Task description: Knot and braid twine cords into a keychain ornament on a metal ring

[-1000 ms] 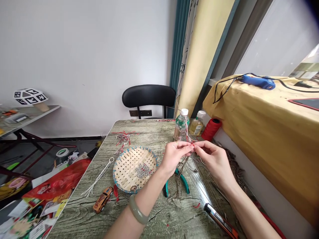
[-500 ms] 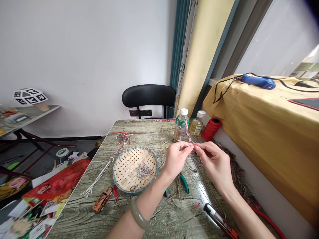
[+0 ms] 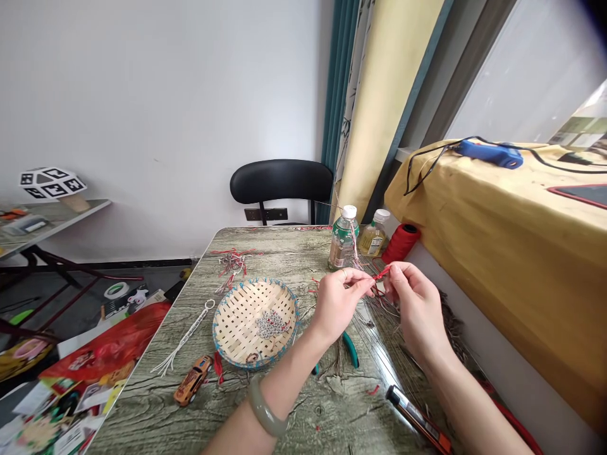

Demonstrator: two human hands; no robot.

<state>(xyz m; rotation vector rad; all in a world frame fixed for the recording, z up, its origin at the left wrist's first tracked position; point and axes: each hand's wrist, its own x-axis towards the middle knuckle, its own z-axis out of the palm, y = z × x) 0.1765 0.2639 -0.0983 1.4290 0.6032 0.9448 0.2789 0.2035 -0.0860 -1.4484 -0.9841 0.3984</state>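
Both hands are raised over the wooden table (image 3: pixel 284 253), fingertips close together. My left hand (image 3: pixel 337 302) pinches a thin red cord (image 3: pixel 379 276) with thumb and forefinger; a pale green bangle sits on that wrist. My right hand (image 3: pixel 413 302) is closed on the same red cord just to the right, with a short end sticking up. Thin pale strands hang from the cord down towards the table. Teal-handled pliers (image 3: pixel 351 349) lie on the table under the hands.
A woven basket (image 3: pixel 227 328) with small metal rings sits left of my hands. A toy car (image 3: pixel 192 380), white cord (image 3: pixel 184 338), two bottles (image 3: pixel 342 237), a red thread spool (image 3: pixel 401 242) and a black-orange utility knife (image 3: pixel 415 420) lie around. A black chair (image 3: pixel 281 182) stands behind.
My right hand has turned and pulled slightly right, lifting a short red cord end. The left hand stays pinched in place. The camera shifted slightly.
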